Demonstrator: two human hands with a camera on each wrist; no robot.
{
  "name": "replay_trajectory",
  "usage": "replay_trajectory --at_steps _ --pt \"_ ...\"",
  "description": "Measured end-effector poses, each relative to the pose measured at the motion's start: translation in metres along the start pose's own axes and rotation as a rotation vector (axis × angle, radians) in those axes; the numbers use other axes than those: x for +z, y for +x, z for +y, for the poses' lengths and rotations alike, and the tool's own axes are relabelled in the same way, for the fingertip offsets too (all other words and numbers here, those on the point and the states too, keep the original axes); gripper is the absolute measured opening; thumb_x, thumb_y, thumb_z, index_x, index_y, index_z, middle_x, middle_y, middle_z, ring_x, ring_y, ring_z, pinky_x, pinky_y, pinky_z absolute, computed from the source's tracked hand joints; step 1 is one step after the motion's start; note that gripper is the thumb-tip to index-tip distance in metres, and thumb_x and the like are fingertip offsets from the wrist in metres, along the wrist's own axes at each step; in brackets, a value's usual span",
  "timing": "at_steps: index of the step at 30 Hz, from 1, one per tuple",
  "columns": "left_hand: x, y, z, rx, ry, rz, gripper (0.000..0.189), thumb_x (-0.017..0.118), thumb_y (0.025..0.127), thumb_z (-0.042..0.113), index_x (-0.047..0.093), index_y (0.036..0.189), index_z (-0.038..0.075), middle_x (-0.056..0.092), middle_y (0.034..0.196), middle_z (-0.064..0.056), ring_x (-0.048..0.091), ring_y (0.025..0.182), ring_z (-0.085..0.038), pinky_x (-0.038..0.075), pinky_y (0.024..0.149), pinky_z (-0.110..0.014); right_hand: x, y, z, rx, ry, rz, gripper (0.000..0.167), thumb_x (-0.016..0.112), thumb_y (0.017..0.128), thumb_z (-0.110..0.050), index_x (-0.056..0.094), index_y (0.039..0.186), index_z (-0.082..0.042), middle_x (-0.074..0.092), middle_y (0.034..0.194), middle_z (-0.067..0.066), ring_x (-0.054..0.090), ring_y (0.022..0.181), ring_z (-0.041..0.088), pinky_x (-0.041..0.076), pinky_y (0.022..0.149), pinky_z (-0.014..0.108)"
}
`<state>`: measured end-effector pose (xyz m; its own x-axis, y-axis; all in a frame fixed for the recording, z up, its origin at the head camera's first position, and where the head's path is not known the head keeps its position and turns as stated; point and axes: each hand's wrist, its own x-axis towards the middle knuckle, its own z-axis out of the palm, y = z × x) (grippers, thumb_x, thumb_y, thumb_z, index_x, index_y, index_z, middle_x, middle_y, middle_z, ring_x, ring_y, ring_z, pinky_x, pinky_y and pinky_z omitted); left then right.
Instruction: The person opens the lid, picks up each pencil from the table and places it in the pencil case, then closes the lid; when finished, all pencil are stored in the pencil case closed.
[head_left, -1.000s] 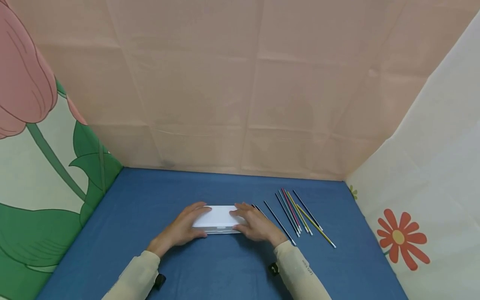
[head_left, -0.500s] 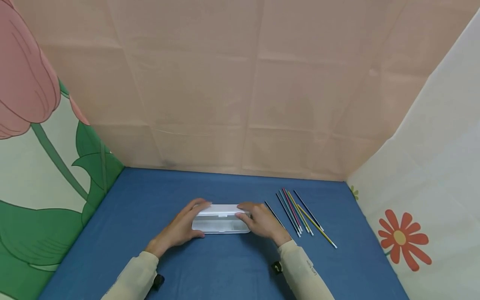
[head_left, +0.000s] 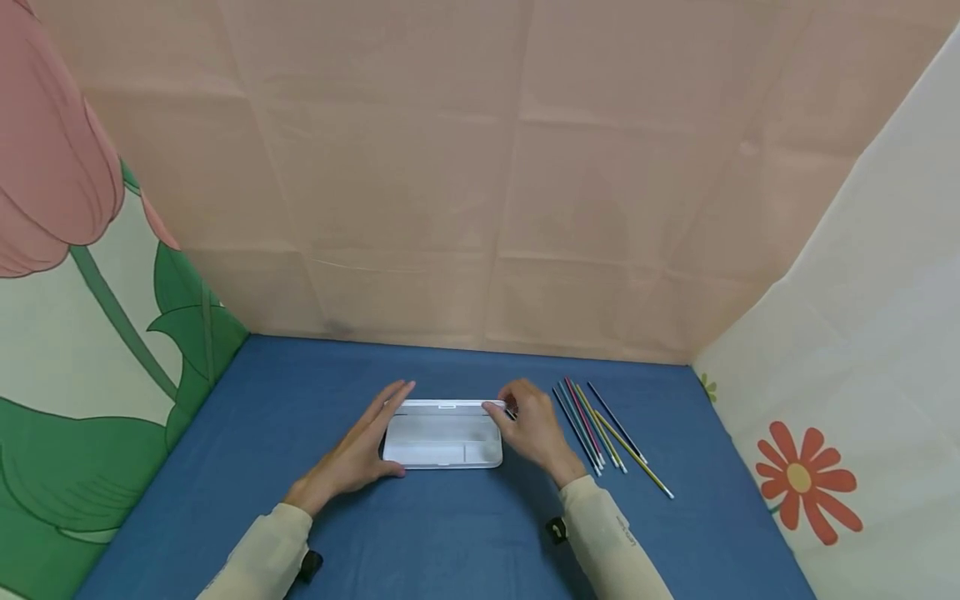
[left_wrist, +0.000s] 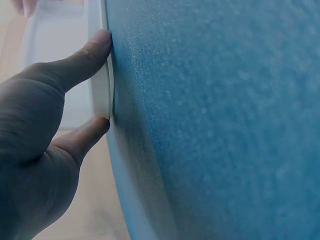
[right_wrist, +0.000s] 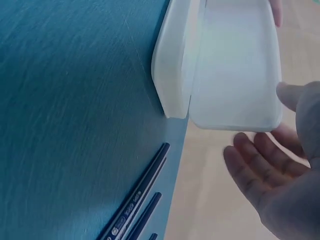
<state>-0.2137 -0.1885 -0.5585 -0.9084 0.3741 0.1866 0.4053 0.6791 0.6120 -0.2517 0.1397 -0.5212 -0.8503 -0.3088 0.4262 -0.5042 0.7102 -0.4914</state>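
A white plastic pencil case (head_left: 427,442) lies on the blue cloth, its hinged lid (right_wrist: 235,65) raised at the back. Inside, a low divider marks off a small compartment on the right; nothing lies in it. My left hand (head_left: 352,458) holds the left end, with the thumb at the front corner and long fingers reaching toward the back. The thumb and another fingertip touch the case's side in the left wrist view. At the lid's right corner my right hand (head_left: 532,425) pinches the edge between thumb and index finger, while its other fingers spread below.
Several colored pencils (head_left: 581,421) with white ends lie loosely fanned to the right of my right hand. Dark pencils (right_wrist: 135,200) sit near the case's right end, partly hidden by that hand in the head view. A beige sheet (head_left: 480,208) stands behind the blue cloth (head_left: 420,542).
The pencil case's lid has gone from shut to swung up and back, baring the inside. My right hand rose and moved right with the lid's corner; my left hand stayed at the left end.
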Motion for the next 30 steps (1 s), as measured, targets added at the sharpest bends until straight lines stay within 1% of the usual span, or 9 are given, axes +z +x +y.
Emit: replay_trajectory --at_steps 4,9,12,17,20,22,26,28,30 --pt "0.0 0.001 0.001 -0.007 -0.009 0.008 0.151 0.108 0.072 0.007 0.011 0.183 0.036 0.014 0.19 -0.013 0.046 0.163 -0.051 0.061 0.113 -0.065 0.003 0.005 0.001 0.046 0.028 0.084 0.027 0.091 0.099 -0.026 0.07 0.098 -0.009 0.066 0.088 0.006 0.058 0.076 0.013 0.049 0.067 0.021" --pt "0.001 0.0 0.0 0.003 -0.009 0.024 0.153 0.109 0.07 0.007 0.009 0.184 0.03 0.009 0.192 -0.015 0.04 0.167 -0.052 0.059 0.115 -0.065 0.006 0.006 0.002 0.058 0.074 0.153 0.024 0.091 0.098 -0.021 0.073 0.099 -0.007 0.07 0.091 0.008 0.068 0.079 0.018 0.059 0.069 0.027" --pt "0.001 0.0 0.0 0.0 -0.009 0.02 0.155 0.109 0.07 0.007 0.007 0.184 0.027 0.002 0.193 -0.014 0.045 0.165 -0.051 0.059 0.116 -0.064 0.008 0.004 0.003 0.045 0.1 0.188 0.019 0.091 0.098 -0.015 0.075 0.101 -0.005 0.074 0.094 0.01 0.074 0.081 0.021 0.067 0.074 0.032" --pt "-0.002 0.0 0.001 -0.03 -0.035 0.012 0.16 0.109 0.069 0.005 0.001 0.183 0.035 -0.006 0.193 -0.011 0.056 0.157 -0.05 0.059 0.117 -0.062 0.01 0.0 0.003 0.073 0.176 0.21 0.013 0.087 0.099 -0.009 0.08 0.109 -0.003 0.079 0.104 0.014 0.082 0.091 0.026 0.072 0.082 0.04" --pt "-0.003 -0.001 0.001 -0.044 -0.036 0.011 0.159 0.109 0.07 0.005 0.001 0.183 0.035 -0.008 0.193 -0.012 0.059 0.154 -0.051 0.059 0.117 -0.063 0.011 -0.002 0.004 0.119 0.221 0.178 0.019 0.085 0.101 -0.009 0.08 0.118 -0.001 0.08 0.113 0.015 0.084 0.101 0.031 0.072 0.09 0.042" --pt "-0.003 -0.001 0.002 -0.05 -0.032 0.012 0.158 0.109 0.07 0.005 0.003 0.184 0.033 -0.01 0.192 -0.013 0.061 0.151 -0.051 0.06 0.115 -0.063 0.01 -0.003 0.004 0.136 0.251 0.125 0.028 0.084 0.102 -0.01 0.078 0.127 0.0 0.079 0.123 0.017 0.084 0.109 0.036 0.071 0.095 0.045" --pt "-0.001 -0.001 0.003 -0.067 -0.032 0.013 0.153 0.108 0.071 0.005 0.008 0.184 0.029 -0.013 0.192 -0.012 0.064 0.148 -0.049 0.062 0.113 -0.061 0.008 -0.007 0.005 0.082 0.264 -0.027 0.051 0.083 0.103 -0.013 0.066 0.149 0.002 0.068 0.149 0.025 0.079 0.121 0.047 0.069 0.098 0.055" --pt "0.0 -0.001 0.003 -0.074 -0.022 0.012 0.15 0.108 0.071 0.006 0.011 0.184 0.027 -0.012 0.192 -0.014 0.06 0.153 -0.051 0.061 0.114 -0.062 0.007 -0.008 0.005 0.053 0.245 -0.106 0.062 0.083 0.103 -0.016 0.059 0.157 0.003 0.059 0.161 0.027 0.075 0.13 0.05 0.067 0.102 0.06" --pt "0.0 -0.001 0.003 -0.081 -0.011 0.012 0.147 0.109 0.072 0.008 0.014 0.183 0.026 -0.008 0.192 -0.016 0.052 0.159 -0.052 0.059 0.116 -0.064 0.007 -0.009 0.007 0.049 0.2 -0.17 0.071 0.083 0.103 -0.022 0.054 0.163 0.002 0.052 0.17 0.027 0.067 0.143 0.05 0.061 0.113 0.064"
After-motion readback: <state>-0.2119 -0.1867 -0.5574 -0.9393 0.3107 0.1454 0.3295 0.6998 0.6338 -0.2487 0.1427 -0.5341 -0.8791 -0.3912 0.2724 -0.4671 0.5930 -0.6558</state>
